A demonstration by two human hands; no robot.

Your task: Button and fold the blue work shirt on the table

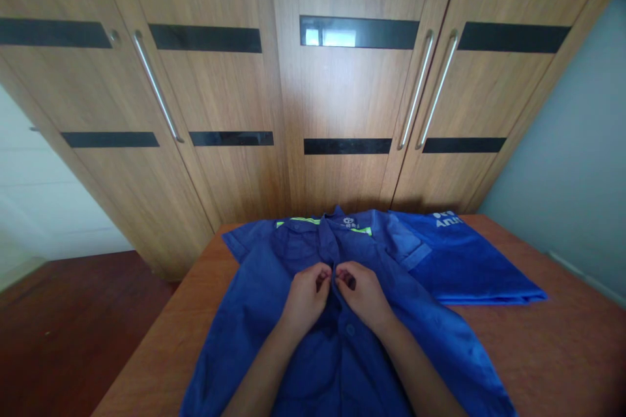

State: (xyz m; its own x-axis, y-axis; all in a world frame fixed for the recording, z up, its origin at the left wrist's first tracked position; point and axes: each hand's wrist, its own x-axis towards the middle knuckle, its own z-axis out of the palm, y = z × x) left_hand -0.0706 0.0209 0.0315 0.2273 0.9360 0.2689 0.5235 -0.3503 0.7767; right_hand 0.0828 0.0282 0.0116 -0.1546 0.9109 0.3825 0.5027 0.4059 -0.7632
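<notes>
A blue short-sleeved work shirt (254, 313) lies front up, its collar pointing away from me. Yellow-green strips and a white logo mark its chest. My left hand (309, 290) pinches the front opening's edge below the collar. Right beside it, my right hand (359, 290) pinches the other side of the same opening. Both sets of fingertips almost meet, and what lies between them is too small to make out. A button (350, 330) shows lower on the shirt front, under my right wrist.
The shirt rests on a reddish-brown wooden table (548, 352). A folded bright blue cloth with white lettering (469, 267) lies at the right, partly under a sleeve. Behind the table stands a wooden wardrobe (342, 91) with metal handles. A pale wall rises at the right.
</notes>
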